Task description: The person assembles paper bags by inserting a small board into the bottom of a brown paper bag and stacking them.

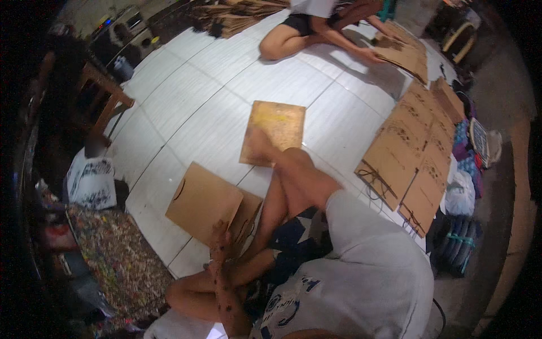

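Observation:
My left hand [219, 242] grips the lower edge of a brown paper bag [204, 198], which lies tilted beside my crossed legs. The bag has a dark cord handle at its far left side, and more brown paper [246, 217] shows behind and below it. My right arm reaches forward over my knee, and my right hand [261, 146] is at a flat board [279, 121] with yellowish stains. That hand is smeared by motion, so its fingers cannot be made out.
Rows of flat brown paper bags [403, 147] with dark cords lie at my right. Across the tiled floor [192, 90] another person [313, 28] handles a stack of brown bags [409, 53]. A speckled mat [116, 260] and a white plastic bag [91, 182] are at left, near a wooden stool [104, 99].

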The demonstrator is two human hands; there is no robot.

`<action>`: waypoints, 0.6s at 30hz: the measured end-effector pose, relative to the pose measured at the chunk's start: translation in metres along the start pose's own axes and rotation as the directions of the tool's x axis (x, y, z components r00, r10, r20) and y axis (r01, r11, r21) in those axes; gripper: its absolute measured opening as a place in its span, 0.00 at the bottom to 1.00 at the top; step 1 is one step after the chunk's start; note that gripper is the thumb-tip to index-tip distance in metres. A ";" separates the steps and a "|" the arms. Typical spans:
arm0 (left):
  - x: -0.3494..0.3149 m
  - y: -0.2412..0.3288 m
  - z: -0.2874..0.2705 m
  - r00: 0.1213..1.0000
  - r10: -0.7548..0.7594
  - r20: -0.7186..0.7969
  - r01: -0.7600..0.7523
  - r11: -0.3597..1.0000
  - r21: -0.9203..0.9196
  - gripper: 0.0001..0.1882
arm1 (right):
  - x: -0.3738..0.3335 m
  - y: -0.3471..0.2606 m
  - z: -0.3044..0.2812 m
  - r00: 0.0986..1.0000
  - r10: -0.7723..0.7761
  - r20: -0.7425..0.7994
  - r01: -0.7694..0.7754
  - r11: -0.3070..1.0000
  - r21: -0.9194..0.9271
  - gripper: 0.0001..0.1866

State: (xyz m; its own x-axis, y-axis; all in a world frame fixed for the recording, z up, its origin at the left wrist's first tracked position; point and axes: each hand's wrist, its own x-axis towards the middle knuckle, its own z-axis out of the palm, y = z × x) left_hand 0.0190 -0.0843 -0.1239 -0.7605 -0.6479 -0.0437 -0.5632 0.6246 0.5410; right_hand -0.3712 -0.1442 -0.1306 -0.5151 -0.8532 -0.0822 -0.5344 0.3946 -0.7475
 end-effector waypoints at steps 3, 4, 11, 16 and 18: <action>0.001 0.041 -0.018 0.990 -0.132 -0.054 0.126 0.987 -0.100 0.20 | 0.079 0.074 -0.033 0.988 -0.079 -0.132 0.061 0.988 -0.139 0.22; -0.002 0.057 -0.026 0.980 -0.173 -0.095 0.165 0.982 -0.091 0.20 | 0.112 0.105 -0.038 0.978 -0.135 -0.159 0.101 0.974 -0.202 0.24; -0.029 0.018 -0.003 0.933 -0.355 0.053 0.358 0.930 -0.080 0.21 | 0.116 0.141 -0.082 0.973 0.066 0.219 0.071 0.821 -0.567 0.43; -0.044 -0.012 0.056 0.966 -0.250 0.069 0.257 0.883 -0.392 0.30 | 0.085 0.107 -0.119 0.957 0.277 0.089 -0.144 0.717 -0.682 0.48; -0.053 -0.009 0.058 0.967 -0.235 0.092 0.252 0.928 -0.275 0.31 | 0.083 0.116 -0.119 0.946 0.315 0.076 -0.188 0.727 -0.660 0.49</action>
State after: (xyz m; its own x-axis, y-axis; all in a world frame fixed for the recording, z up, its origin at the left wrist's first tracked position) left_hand 0.0455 -0.0307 -0.1755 -0.6330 -0.7336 -0.2472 -0.6253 0.2963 0.7219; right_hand -0.5552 -0.1287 -0.1455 -0.6043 -0.7091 -0.3634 -0.7339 0.6729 -0.0926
